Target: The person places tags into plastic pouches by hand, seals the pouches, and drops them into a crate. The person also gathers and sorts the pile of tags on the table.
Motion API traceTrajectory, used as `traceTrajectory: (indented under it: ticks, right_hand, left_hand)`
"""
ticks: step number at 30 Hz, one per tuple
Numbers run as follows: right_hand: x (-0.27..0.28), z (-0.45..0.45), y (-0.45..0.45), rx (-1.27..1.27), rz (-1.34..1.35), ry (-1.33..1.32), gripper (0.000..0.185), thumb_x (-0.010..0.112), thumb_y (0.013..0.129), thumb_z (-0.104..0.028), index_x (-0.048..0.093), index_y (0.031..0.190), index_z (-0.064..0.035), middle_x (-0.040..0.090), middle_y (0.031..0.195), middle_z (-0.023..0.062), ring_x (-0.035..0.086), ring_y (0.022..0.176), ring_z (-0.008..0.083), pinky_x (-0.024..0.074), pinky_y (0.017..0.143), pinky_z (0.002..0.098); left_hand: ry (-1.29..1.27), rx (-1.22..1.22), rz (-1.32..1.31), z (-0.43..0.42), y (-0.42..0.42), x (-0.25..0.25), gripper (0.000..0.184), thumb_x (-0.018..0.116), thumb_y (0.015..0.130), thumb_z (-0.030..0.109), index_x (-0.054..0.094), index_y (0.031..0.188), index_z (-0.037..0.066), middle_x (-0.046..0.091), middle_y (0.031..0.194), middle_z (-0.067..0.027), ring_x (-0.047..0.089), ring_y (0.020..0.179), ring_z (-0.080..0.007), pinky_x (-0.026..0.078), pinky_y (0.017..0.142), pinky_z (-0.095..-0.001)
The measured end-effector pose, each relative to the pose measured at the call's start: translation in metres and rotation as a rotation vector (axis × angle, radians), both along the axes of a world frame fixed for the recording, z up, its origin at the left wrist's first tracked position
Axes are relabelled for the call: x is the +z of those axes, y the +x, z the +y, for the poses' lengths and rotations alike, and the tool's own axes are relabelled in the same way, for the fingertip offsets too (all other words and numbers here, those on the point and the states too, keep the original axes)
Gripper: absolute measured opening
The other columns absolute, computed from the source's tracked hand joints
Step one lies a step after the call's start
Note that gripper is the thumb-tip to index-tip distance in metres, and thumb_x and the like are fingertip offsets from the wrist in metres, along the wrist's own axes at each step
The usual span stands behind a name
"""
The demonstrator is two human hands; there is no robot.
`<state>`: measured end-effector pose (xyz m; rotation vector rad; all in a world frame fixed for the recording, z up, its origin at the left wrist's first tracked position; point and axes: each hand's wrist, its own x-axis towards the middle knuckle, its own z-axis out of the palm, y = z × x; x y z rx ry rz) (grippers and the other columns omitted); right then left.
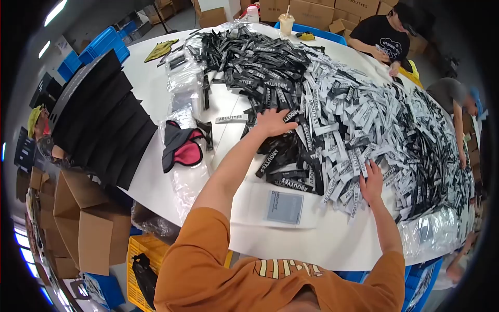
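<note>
My left hand (275, 124) lies with fingers spread on the pile of black packets (270, 83) printed ABOUTYES. On the right, my right hand (370, 182) reaches into the near side of the pile of white packets (358, 119), its fingers stretched out over them. A single white packet (232, 119) lies apart, left of my left hand. Close to my body is a flat clear bag with a grey printed panel (285, 208). Left of my forearm, a black and pink eye mask (183, 146) rests on clear plastic bags (185, 96).
Stacked black sheets (104, 119) cover the table's left side. Open cardboard boxes (93, 223) and a yellow crate (140, 270) stand below. More clear bags (431, 231) lie at right. A drink cup (286, 24) is at the back. Co-workers (382, 39) stand around the far and right edges.
</note>
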<state>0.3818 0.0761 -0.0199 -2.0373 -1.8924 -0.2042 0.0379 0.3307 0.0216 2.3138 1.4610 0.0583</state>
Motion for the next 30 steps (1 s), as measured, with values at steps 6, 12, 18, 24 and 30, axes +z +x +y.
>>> traceTrajectory:
  ticks: [6,12,18,24,30]
  right_hand:
    - [0.002,-0.003,-0.002,-0.005,0.000,0.002,0.043,0.060,0.079,-0.020,0.054,0.118,-0.0023,0.047,0.130,0.0187,0.045,0.113,0.0385,0.0368,0.097,0.0452]
    - [0.000,0.000,0.003,0.032,0.014,0.012,0.047,0.062,0.074,-0.016,0.052,0.118,-0.0017,0.045,0.129,0.0204,0.043,0.112,0.0400,0.0355,0.096,0.0473]
    - [0.007,0.004,0.004,0.015,0.050,-0.098,0.053,0.064,0.063,-0.013,0.052,0.114,-0.0010,0.044,0.130,0.0204,0.042,0.111,0.0414,0.0348,0.095,0.0486]
    - [0.015,0.010,0.003,-0.047,0.038,-0.226,0.057,0.059,0.061,-0.014,0.049,0.116,-0.0026,0.038,0.132,0.0240,0.037,0.112,0.0459,0.0314,0.096,0.0534]
    - [0.008,0.009,0.004,-0.067,0.027,-0.317,0.060,0.058,0.058,-0.014,0.047,0.115,-0.0001,0.035,0.132,0.0264,0.034,0.112,0.0488,0.0288,0.097,0.0572]
  left_hand:
    - [-0.129,-0.107,-0.131,-0.048,0.000,0.000,0.093,0.053,0.073,0.071,0.031,0.144,0.014,0.039,0.138,-0.0219,0.033,0.130,-0.0383,0.022,0.107,-0.0530]
    - [-0.411,-0.457,-0.280,0.013,-0.020,0.011,0.076,0.066,0.079,0.048,0.044,0.135,0.002,0.047,0.134,-0.0212,0.044,0.125,-0.0316,0.036,0.103,-0.0363]
    - [-0.984,-0.202,-0.236,0.080,-0.051,0.056,0.040,0.063,0.085,0.035,0.062,0.104,-0.001,0.067,0.087,-0.0145,0.067,0.080,-0.0199,0.056,0.065,-0.0310]
    - [-0.768,0.011,-0.507,0.152,-0.099,0.056,0.028,0.063,0.086,0.025,0.064,0.099,0.000,0.067,0.082,-0.0103,0.066,0.070,-0.0157,0.053,0.060,-0.0265]
    - [0.302,0.224,-0.183,0.286,-0.141,0.077,0.065,0.069,0.074,0.039,0.050,0.127,0.006,0.055,0.118,-0.0222,0.052,0.109,-0.0395,0.043,0.093,-0.0438]
